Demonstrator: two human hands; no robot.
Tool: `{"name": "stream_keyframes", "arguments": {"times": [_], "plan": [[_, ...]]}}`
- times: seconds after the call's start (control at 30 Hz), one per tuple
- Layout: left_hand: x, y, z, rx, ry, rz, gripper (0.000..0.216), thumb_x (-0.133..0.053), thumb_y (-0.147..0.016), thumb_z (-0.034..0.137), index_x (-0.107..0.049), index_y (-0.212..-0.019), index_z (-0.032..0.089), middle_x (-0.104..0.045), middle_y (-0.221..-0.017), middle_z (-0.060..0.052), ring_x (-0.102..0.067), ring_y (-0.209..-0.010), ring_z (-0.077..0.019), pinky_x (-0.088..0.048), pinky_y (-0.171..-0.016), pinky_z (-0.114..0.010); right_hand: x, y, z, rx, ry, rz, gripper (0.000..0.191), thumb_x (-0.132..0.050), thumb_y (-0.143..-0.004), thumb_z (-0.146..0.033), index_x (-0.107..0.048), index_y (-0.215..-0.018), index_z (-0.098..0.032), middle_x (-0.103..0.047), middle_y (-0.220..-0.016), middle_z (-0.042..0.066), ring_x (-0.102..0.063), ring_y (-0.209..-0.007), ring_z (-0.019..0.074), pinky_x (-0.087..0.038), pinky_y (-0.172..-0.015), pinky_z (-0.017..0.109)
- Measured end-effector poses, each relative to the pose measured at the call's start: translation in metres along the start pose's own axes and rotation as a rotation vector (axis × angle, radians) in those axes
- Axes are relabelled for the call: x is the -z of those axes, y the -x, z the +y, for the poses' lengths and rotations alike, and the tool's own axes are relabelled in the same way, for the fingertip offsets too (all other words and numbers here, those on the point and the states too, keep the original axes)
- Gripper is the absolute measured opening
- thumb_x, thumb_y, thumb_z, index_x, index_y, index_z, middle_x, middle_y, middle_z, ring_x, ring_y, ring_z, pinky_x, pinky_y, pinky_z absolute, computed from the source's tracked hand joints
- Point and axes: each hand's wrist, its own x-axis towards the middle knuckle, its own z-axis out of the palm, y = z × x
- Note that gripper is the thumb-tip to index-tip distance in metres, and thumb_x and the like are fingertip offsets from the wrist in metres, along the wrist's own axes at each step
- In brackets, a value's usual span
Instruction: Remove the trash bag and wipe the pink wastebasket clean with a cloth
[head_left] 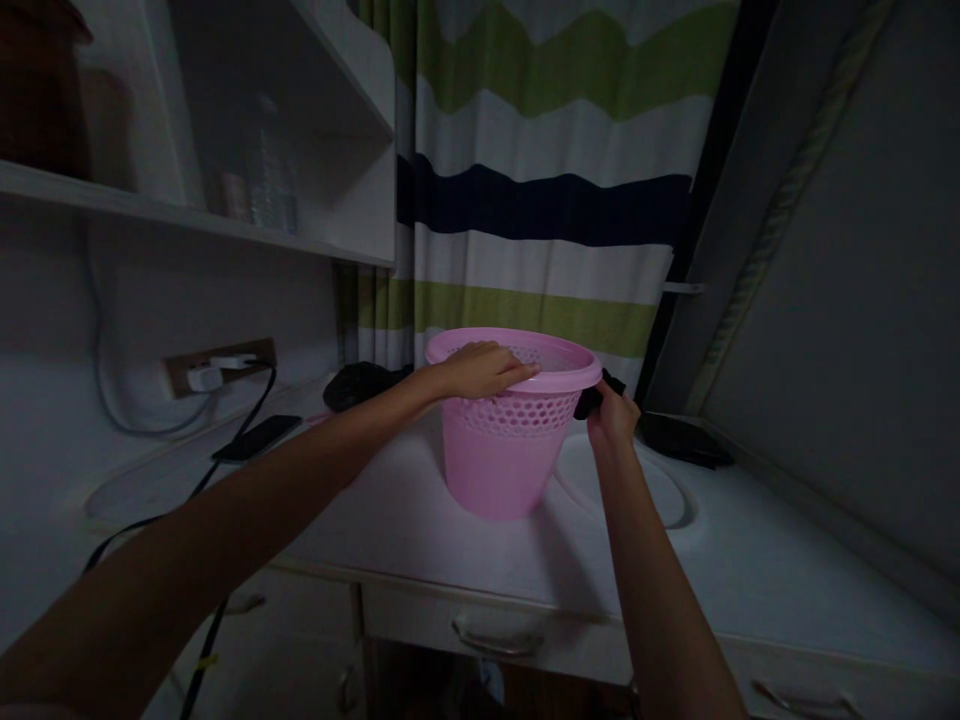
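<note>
A pink wastebasket (496, 470) with a perforated upper band and a solid lower wall stands on the white desktop, tilted slightly. My left hand (489, 370) lies over its near rim, with the fingers curled onto the edge. At the rim's right side, my right hand (613, 410) is closed on a crumpled black piece (589, 402), thin like a bag or cloth; I cannot tell which. Some of that hand's fingers are hidden. The basket's inside is mostly out of sight.
A dark crumpled bundle (364, 384) lies behind my left forearm. A phone (259, 438) and a black cable (251, 412) are at left, below a wall socket (176, 376). A flat black item (684, 440) lies at right. A white round shape (660, 490) is behind my right wrist.
</note>
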Motion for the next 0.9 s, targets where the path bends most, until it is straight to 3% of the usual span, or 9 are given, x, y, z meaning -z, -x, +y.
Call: {"name": "stream_keyframes", "arguments": {"times": [0.43, 0.77, 0.9], "plan": [[-0.003, -0.012, 0.000, 0.021, 0.006, -0.050, 0.066, -0.014, -0.084, 0.055, -0.065, -0.076, 0.014, -0.065, -0.070, -0.009, -0.056, -0.061, -0.0148, -0.036, -0.057, -0.026, 0.009, 0.066, 0.011, 0.240, 0.155, -0.023, 0.029, -0.071, -0.053, -0.032, -0.060, -0.074, -0.014, -0.060, -0.075, -0.001, -0.058, -0.070, 0.0126, -0.050, -0.068, 0.029], [-0.002, -0.008, 0.001, 0.005, -0.001, -0.050, 0.065, -0.015, -0.086, 0.052, -0.066, -0.080, 0.013, -0.066, -0.075, -0.010, -0.057, -0.064, -0.0145, -0.037, -0.058, -0.025, 0.007, 0.031, 0.007, 0.164, 0.085, 0.004, 0.031, -0.070, -0.050, -0.023, -0.062, -0.079, -0.013, -0.062, -0.071, -0.002, -0.058, -0.067, 0.0122, -0.050, -0.066, 0.028], [-0.002, -0.010, 0.001, 0.011, -0.004, -0.060, 0.067, -0.013, -0.086, 0.052, -0.066, -0.081, 0.013, -0.066, -0.076, -0.010, -0.057, -0.064, -0.0147, -0.037, -0.058, -0.025, 0.008, 0.031, 0.008, 0.192, 0.134, 0.029, 0.031, -0.070, -0.051, -0.026, -0.062, -0.078, -0.013, -0.061, -0.069, -0.002, -0.057, -0.066, 0.0129, -0.050, -0.066, 0.029]]}}
